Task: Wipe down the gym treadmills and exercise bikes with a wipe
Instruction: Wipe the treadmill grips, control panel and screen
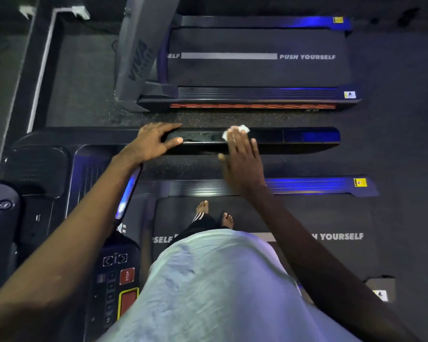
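Where the person stands: barefoot on the near treadmill (pixel 307 213) belt, facing a glossy black handrail (pixel 294 140).
Left hand (pixel 151 141): lies open on the handrail's left end, fingers along the far edge, thumb on the near face.
Wipe (pixel 236 130): white, crumpled, on top of the handrail.
Right hand (pixel 242 156): flat, straight fingers pressing the Wipe down.
Second treadmill (pixel 257 70): beyond the handrail.

Dark speckled rubber floor (pixel 195 166), dim room, blue glow, white-edged frame (pixel 42 70) upper left
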Demonstrator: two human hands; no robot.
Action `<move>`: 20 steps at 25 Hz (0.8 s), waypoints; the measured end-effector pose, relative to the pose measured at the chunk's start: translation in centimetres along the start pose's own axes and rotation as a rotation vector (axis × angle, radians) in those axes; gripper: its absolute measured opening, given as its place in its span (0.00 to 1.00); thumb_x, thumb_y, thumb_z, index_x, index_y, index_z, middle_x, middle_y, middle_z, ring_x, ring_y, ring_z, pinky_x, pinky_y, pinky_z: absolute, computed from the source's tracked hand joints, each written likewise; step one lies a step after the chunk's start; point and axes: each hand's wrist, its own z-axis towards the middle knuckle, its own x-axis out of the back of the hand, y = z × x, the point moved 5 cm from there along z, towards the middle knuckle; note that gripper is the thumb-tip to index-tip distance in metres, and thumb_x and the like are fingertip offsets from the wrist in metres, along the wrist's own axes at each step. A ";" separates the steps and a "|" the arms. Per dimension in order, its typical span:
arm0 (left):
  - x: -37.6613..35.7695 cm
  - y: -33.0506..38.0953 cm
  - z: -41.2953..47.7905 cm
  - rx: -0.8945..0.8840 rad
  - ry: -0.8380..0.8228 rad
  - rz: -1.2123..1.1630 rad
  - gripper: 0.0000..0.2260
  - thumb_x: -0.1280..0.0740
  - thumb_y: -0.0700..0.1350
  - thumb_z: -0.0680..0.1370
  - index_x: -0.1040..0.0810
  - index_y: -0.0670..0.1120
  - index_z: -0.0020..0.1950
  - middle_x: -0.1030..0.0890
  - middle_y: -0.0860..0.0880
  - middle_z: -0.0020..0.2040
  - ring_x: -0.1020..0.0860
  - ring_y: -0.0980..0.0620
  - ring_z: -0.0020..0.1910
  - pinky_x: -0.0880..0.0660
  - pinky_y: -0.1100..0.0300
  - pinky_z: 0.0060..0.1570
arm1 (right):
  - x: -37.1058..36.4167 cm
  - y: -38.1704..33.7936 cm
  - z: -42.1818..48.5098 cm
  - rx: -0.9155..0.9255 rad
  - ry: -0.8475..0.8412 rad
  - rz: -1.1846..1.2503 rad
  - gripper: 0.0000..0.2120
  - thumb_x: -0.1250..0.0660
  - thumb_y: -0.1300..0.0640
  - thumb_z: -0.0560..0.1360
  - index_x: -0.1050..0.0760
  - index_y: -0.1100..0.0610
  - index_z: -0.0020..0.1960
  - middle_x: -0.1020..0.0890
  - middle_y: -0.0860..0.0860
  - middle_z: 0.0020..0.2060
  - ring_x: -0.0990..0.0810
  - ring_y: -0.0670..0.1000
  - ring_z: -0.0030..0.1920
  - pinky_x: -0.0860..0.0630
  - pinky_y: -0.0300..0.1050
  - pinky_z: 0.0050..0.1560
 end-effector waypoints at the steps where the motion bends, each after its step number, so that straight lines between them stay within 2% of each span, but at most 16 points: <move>1: 0.0 0.0 0.0 -0.003 0.009 -0.003 0.24 0.35 0.56 0.80 0.30 0.51 0.74 0.27 0.44 0.71 0.32 0.45 0.72 0.43 0.52 0.72 | 0.3 0.9 -0.2 -0.053 0.022 0.001 0.30 0.46 0.46 0.81 0.44 0.60 0.79 0.43 0.56 0.78 0.48 0.56 0.79 0.50 0.56 0.77; 4: -0.6 -0.3 0.1 0.001 0.000 0.000 0.24 0.37 0.59 0.79 0.31 0.53 0.74 0.27 0.45 0.71 0.33 0.45 0.71 0.46 0.51 0.71 | 0.6 0.0 0.6 -0.097 -0.025 0.056 0.32 0.45 0.45 0.81 0.44 0.62 0.78 0.43 0.58 0.78 0.49 0.59 0.79 0.52 0.55 0.77; 9: -1.0 -0.6 1.6 0.021 -0.048 -0.048 0.25 0.37 0.63 0.77 0.29 0.56 0.72 0.26 0.46 0.69 0.31 0.43 0.70 0.43 0.46 0.72 | 0.3 -3.8 3.7 0.057 -0.162 0.105 0.30 0.42 0.46 0.80 0.42 0.60 0.77 0.38 0.57 0.76 0.45 0.58 0.78 0.51 0.55 0.78; 13: -1.3 -0.5 1.7 0.012 -0.047 -0.077 0.25 0.37 0.66 0.76 0.28 0.57 0.70 0.23 0.48 0.66 0.28 0.43 0.67 0.42 0.47 0.68 | 1.9 -1.8 4.0 -0.010 -0.114 0.098 0.24 0.41 0.50 0.79 0.34 0.59 0.73 0.30 0.56 0.70 0.35 0.57 0.73 0.42 0.56 0.75; 16: -1.2 -0.2 1.4 0.019 0.008 -0.046 0.26 0.38 0.67 0.76 0.26 0.56 0.69 0.21 0.46 0.62 0.27 0.42 0.64 0.41 0.49 0.66 | 2.9 -0.2 4.9 -0.083 -0.099 0.031 0.20 0.43 0.52 0.80 0.29 0.59 0.68 0.25 0.56 0.65 0.29 0.58 0.67 0.42 0.55 0.74; 20: -1.3 -0.3 1.5 -0.001 0.038 -0.039 0.27 0.40 0.68 0.76 0.26 0.55 0.69 0.20 0.47 0.60 0.26 0.43 0.62 0.41 0.50 0.65 | 1.7 -1.1 7.0 -0.033 -0.161 0.038 0.17 0.44 0.56 0.79 0.24 0.61 0.62 0.21 0.59 0.57 0.25 0.60 0.60 0.40 0.56 0.72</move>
